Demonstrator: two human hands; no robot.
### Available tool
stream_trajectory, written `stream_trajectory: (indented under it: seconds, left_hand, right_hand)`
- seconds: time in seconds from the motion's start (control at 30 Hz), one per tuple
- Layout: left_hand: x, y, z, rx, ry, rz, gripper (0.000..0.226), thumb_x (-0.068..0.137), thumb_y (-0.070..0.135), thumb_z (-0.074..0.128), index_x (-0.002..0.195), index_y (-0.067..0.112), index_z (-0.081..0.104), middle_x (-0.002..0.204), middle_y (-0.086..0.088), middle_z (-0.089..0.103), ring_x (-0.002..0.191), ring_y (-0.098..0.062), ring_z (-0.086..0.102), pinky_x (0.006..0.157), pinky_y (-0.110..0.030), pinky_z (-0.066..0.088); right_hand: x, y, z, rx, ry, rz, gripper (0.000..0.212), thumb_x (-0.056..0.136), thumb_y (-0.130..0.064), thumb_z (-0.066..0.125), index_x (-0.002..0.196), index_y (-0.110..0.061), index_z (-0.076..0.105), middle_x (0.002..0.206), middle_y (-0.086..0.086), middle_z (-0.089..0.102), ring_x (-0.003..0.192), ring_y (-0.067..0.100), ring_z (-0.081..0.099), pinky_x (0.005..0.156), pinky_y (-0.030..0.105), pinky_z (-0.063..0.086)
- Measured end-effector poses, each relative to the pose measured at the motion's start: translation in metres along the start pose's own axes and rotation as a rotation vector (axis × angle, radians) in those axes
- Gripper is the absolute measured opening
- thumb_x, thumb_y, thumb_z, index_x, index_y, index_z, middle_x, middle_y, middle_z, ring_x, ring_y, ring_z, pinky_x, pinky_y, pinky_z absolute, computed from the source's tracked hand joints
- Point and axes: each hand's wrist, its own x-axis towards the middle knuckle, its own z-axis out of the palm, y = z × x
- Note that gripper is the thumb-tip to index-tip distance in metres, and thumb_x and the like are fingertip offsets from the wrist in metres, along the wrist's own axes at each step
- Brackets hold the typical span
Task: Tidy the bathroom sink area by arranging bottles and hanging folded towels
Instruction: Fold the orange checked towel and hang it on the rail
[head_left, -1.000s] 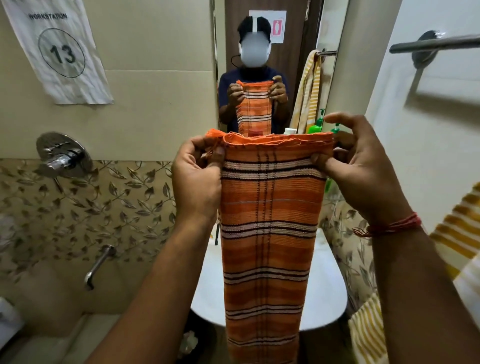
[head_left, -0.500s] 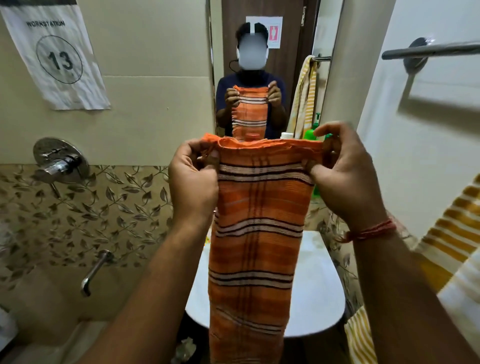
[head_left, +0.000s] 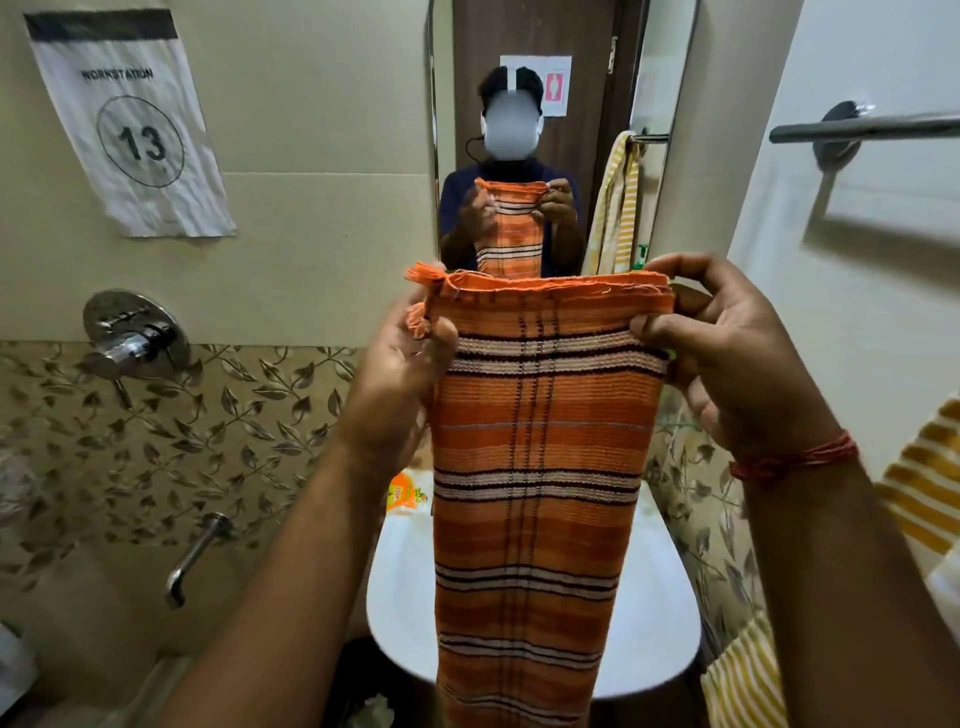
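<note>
I hold a folded orange towel (head_left: 540, 467) with dark and white stripes up in front of me, and it hangs straight down over the white sink (head_left: 662, 623). My left hand (head_left: 400, 384) pinches its upper left corner, thumb in front, where a frayed tassel sticks out. At the upper right corner, my right hand (head_left: 727, 364) pinches the folded top edge. A metal towel bar (head_left: 872, 127) is fixed to the right wall, above and right of my right hand. One bottle with an orange label (head_left: 408, 491) peeks out left of the towel; other bottles are hidden behind it.
A yellow striped towel (head_left: 914, 499) hangs at the right edge. The mirror (head_left: 530, 156) ahead reflects a person holding the towel. A chrome mixer valve (head_left: 135, 338) and spout (head_left: 192, 561) sit on the left wall, under a paper sign marked 13 (head_left: 130, 130).
My left hand has shifted its hold on the towel's corner, and the frayed tassel now pokes out above it. The towel's top edge sits lower in view, and my right hand still holds it.
</note>
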Motion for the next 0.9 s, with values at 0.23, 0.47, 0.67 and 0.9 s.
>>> stream_trajectory:
  seconds: [0.23,0.47,0.67,0.9]
  left_hand:
    - [-0.01,-0.026,0.021,-0.011,0.096,-0.22,0.024,0.077,0.017,0.076,0.101,0.017,0.073,0.1,-0.006,0.079,0.098,-0.029,0.074,0.079,-0.036,0.061]
    - [0.0,-0.013,0.004,-0.2,-0.015,-0.294,0.06,0.087,0.049,0.057,0.129,0.006,0.063,0.131,-0.024,0.064,0.122,-0.042,0.061,0.1,-0.055,0.051]
    - [-0.036,-0.053,-0.005,-0.216,-0.156,-0.434,0.069,0.069,0.051,0.086,0.123,0.012,0.067,0.122,-0.027,0.064,0.107,-0.038,0.065,0.092,-0.046,0.055]
    - [-0.012,-0.025,0.029,-0.102,0.208,-0.277,0.012,0.093,0.009,0.063,0.104,0.004,0.066,0.085,-0.012,0.077,0.072,-0.022,0.075,0.058,-0.03,0.059]
  right_hand:
    - [0.001,0.033,-0.002,0.122,-0.098,0.166,0.062,0.08,-0.028,0.073,0.134,-0.023,0.046,0.123,0.01,0.066,0.112,0.029,0.066,0.088,0.046,0.056]
    - [-0.026,0.074,0.019,0.104,-0.149,0.233,0.039,0.077,-0.007,0.073,0.115,-0.007,0.066,0.114,0.017,0.072,0.108,0.037,0.067,0.094,0.048,0.055]
    - [-0.008,0.061,0.012,0.353,-0.075,0.318,0.04,0.081,-0.007,0.063,0.12,0.0,0.06,0.115,0.026,0.068,0.099,0.038,0.07,0.084,0.047,0.059]
    - [-0.052,0.107,-0.009,0.386,-0.357,0.361,0.082,0.066,-0.016,0.087,0.137,-0.003,0.046,0.131,0.025,0.06,0.124,0.044,0.055,0.095,0.048,0.053]
